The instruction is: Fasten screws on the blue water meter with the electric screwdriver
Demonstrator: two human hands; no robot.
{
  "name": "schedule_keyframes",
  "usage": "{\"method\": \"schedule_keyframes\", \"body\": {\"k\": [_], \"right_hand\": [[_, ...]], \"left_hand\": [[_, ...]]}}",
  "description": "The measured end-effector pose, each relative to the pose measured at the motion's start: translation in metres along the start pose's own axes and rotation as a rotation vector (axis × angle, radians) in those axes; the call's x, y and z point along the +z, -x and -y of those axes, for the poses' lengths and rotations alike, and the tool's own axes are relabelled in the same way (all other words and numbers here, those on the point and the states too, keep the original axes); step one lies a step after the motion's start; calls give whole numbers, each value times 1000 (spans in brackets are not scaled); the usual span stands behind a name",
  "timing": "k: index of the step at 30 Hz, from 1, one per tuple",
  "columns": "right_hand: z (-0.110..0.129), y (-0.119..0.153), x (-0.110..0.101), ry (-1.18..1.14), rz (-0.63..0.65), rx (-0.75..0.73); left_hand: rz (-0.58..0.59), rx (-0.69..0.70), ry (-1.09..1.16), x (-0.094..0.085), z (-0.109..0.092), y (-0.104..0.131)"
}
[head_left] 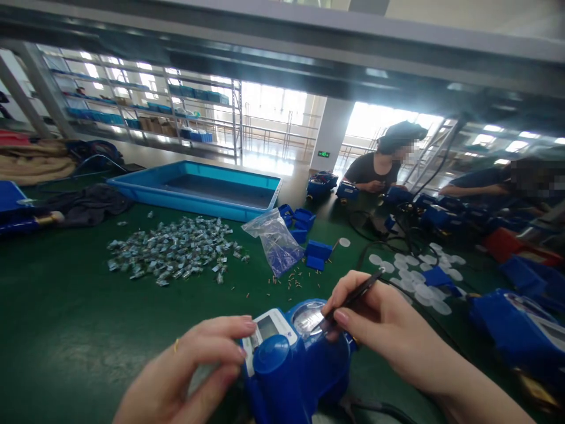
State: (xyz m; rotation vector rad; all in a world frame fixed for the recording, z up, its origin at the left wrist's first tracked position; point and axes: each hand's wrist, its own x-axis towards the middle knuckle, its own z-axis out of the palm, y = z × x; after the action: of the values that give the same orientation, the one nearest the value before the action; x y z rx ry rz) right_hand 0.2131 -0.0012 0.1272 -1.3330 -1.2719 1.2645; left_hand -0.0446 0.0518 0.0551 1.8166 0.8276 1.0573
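Note:
A blue meter-like device (291, 365) with a white display panel and a round clear dial sits at the near edge of the green table. My left hand (189, 371) grips its left side, thumb and fingers on the white panel. My right hand (388, 330) pinches black tweezers (353, 297), their tip down on the round dial of the device.
A heap of small silvery parts (172, 250) lies mid-table beside a clear plastic bag (276, 238) and scattered pins. A blue tray (198, 188) stands behind. Small blue boxes (309, 235), white discs (419, 274), cables and more blue devices (516, 330) lie to the right. Two people work at the far side.

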Motion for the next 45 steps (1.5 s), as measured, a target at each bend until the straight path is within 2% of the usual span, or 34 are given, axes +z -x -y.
{"method": "schedule_keyframes", "body": {"k": [2,4,5,7,8,10,14,17,21,29,36,39,42,45], "right_hand": [[2,-4,0,13,24,41],[1,-7,0,0,32,63],[1,-8,-1,-15,36,75],[0,-10,-1,-45,40,97],[0,-10,-2,-54,45,104],[0,-12,-2,-57,54,115],[-2,-13,-3,-45,87,110],[-5,-14,-5,-69,113,104],[-8,-15,-6,-111,112,110],[1,-19,-5,5,154,129],[2,-19,-5,69,197,108],[-6,-9,-6,164,151,7],[-17,1,-6,299,54,-184],[-26,7,-4,309,-19,-338]], "left_hand": [[-115,-326,204,-5,-2,-23],[-159,-657,486,-6,-4,-49],[-137,-758,601,-6,-4,-61],[-60,-857,742,-1,-6,-79],[-3,-853,763,3,-8,-85],[167,-742,653,11,-14,-91],[561,-453,81,26,-33,-88],[696,-423,-80,32,-41,-82],[727,-462,-70,35,-45,-80],[653,-415,-66,41,-36,-75],[652,-442,-94,44,-42,-79],[647,-436,-65,44,-36,-77],[645,-420,-30,43,-29,-73],[663,-446,2,42,-31,-73]]}}
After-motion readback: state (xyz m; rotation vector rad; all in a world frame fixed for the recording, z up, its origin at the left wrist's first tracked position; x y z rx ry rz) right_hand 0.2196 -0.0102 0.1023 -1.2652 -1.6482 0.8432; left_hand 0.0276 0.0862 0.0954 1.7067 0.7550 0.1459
